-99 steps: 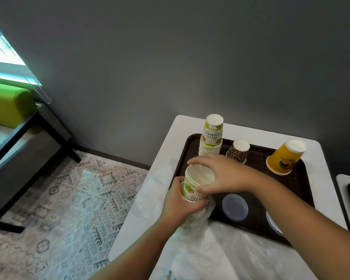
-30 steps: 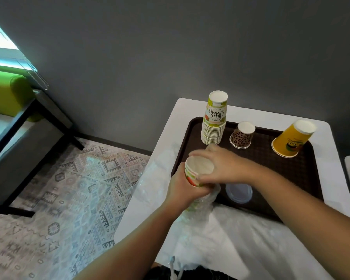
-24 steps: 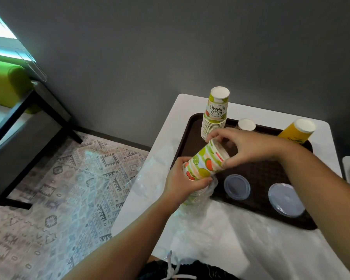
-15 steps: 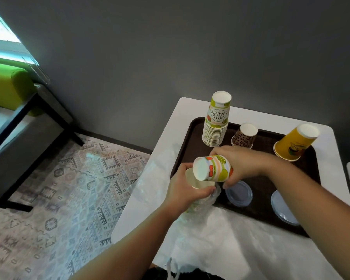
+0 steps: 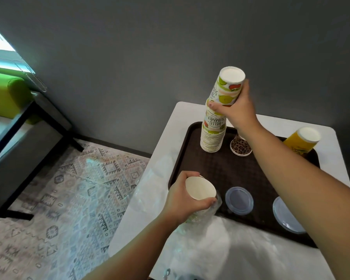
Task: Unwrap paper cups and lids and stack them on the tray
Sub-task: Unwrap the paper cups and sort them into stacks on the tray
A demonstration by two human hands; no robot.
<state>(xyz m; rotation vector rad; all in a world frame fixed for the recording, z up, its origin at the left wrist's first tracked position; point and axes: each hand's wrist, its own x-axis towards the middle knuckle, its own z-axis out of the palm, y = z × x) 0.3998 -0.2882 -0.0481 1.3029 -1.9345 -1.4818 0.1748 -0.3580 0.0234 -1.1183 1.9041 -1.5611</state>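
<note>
At the tray's (image 5: 192,128) near left corner, the left hand (image 5: 182,199) grips wrapped cups (image 5: 200,191). The right hand (image 5: 237,110), beside it a moment ago, now holds one cup (image 5: 227,87) inverted atop the far-left stack (image 5: 212,134).

Left hand (image 5: 185,201): gripping, fingers curling, forearm reaching in from below.
Right hand (image 5: 237,112): raised high, fingers wrapping, forearm stretching forward across the frame.
</note>
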